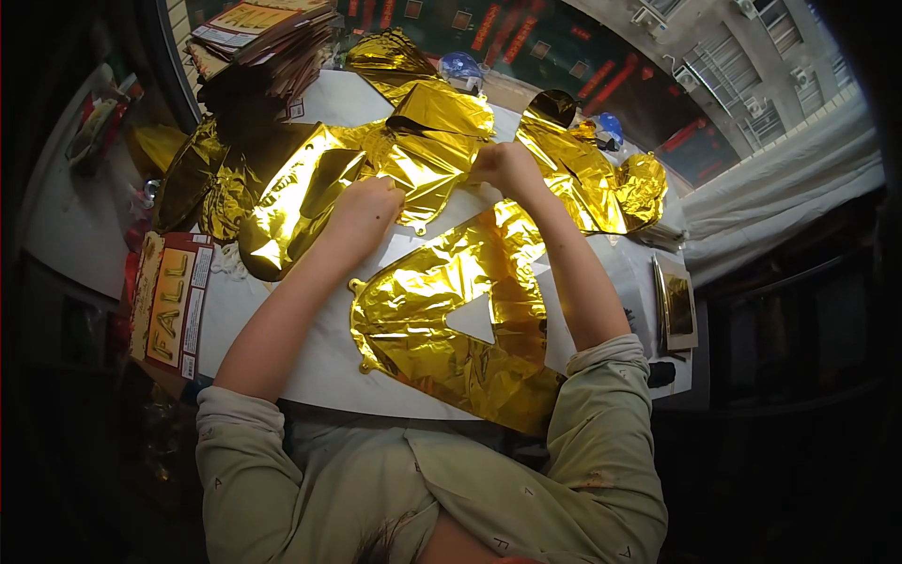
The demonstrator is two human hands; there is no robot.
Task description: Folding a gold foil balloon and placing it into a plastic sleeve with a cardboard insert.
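Observation:
Between my hands spreads an uninflated gold foil balloon point(434, 155), wrinkled and shiny. My left hand point(366, 214) is closed, its fingertips pinching the lower left edge of this foil. At the foil's right edge, my right hand point(509, 171) is closed in a pinch too. Closer to me lies another flat gold foil balloon point(404, 315), with a triangular hole in it and small tabs on its left edge. Its near end hangs over the table's front edge. More gold foil point(291, 202) lies beside my left wrist, and a further gold foil piece point(573, 179) sits past my right hand.
On the white table point(319, 362), a tall stack of printed packages point(258, 56) stands at the back left. A printed card pack point(174, 301) is at the left edge. Small packets point(675, 301) lie at the right edge, near a white curtain point(780, 207). A window is behind.

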